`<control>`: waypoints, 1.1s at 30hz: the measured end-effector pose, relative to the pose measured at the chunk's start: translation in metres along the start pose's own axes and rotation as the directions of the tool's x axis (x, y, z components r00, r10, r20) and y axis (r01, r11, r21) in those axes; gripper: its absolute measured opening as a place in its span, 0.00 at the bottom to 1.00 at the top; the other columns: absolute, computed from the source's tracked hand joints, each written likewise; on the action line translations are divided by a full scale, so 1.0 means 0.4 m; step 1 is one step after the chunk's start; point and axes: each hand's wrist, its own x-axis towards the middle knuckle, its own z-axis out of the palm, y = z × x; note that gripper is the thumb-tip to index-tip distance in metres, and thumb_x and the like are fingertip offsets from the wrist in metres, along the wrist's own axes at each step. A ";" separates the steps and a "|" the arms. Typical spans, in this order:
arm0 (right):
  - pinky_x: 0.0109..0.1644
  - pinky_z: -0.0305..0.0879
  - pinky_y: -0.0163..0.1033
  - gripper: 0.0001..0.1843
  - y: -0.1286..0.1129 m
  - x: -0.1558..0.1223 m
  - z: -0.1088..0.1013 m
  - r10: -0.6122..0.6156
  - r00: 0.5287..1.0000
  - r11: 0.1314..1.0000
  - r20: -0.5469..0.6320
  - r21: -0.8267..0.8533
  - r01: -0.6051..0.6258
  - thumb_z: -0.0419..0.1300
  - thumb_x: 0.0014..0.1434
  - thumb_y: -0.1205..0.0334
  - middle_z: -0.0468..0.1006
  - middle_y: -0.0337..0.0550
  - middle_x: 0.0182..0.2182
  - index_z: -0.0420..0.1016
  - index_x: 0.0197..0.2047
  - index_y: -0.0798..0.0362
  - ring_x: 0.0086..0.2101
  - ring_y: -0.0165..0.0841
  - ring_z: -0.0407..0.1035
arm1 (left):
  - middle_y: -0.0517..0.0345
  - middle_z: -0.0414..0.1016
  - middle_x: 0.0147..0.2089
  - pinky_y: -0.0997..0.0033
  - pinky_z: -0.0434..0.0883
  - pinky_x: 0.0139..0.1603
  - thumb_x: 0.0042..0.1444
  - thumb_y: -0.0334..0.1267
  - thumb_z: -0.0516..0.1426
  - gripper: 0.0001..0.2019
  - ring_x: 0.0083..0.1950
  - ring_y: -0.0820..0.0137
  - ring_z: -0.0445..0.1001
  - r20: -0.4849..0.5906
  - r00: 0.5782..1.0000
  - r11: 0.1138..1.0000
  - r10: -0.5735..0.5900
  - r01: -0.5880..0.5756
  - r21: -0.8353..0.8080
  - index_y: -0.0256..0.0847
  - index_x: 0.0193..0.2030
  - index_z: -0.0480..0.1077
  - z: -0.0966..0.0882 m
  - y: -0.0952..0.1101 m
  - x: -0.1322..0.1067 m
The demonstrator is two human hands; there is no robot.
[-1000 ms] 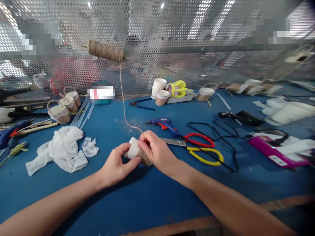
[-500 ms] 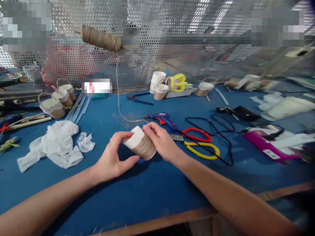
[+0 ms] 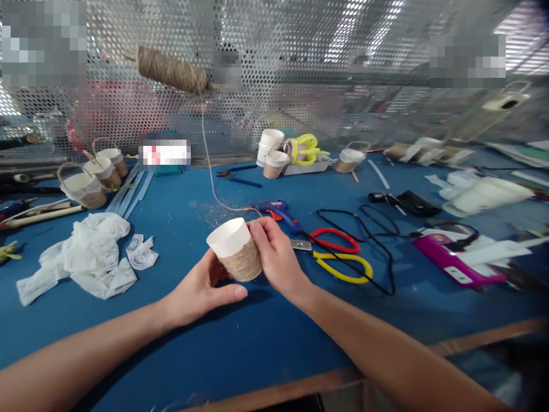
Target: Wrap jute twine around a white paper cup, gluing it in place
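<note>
A white paper cup (image 3: 235, 248), its lower part wrapped in brown twine, is held just above the blue table (image 3: 266, 337) with its bottom end tilted up towards me. My left hand (image 3: 201, 289) cradles it from below and behind, fingers curled round it. My right hand (image 3: 277, 257) grips its right side, with the fingertips pressing the twine (image 3: 206, 150) against the cup near its top. That strand runs up to a spool of twine (image 3: 169, 70) mounted on the perforated metal screen.
A blue glue gun (image 3: 278, 210) and red-and-yellow scissors (image 3: 338, 256) lie just right of my hands, with a black cable (image 3: 377, 240). Crumpled white plastic (image 3: 81, 257) lies left. Finished twine baskets (image 3: 88, 183) stand far left; more cups (image 3: 270, 151) at the back; a magenta case (image 3: 454, 260) right.
Both hands have turned the cup so that its flat white end faces up, and lifted it slightly. The camera view has shifted a little to the right.
</note>
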 end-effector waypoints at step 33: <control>0.36 0.62 0.39 0.07 0.010 -0.009 0.006 -0.286 0.947 0.894 0.150 -0.315 0.319 0.47 0.61 0.62 0.65 0.42 0.29 0.56 0.30 0.51 0.30 0.32 0.62 | 0.46 0.65 0.50 0.55 0.57 0.57 0.45 0.39 0.62 0.21 0.56 0.58 0.61 -0.077 0.867 0.517 0.492 -0.220 0.827 0.38 0.45 0.61 -0.046 0.024 -0.018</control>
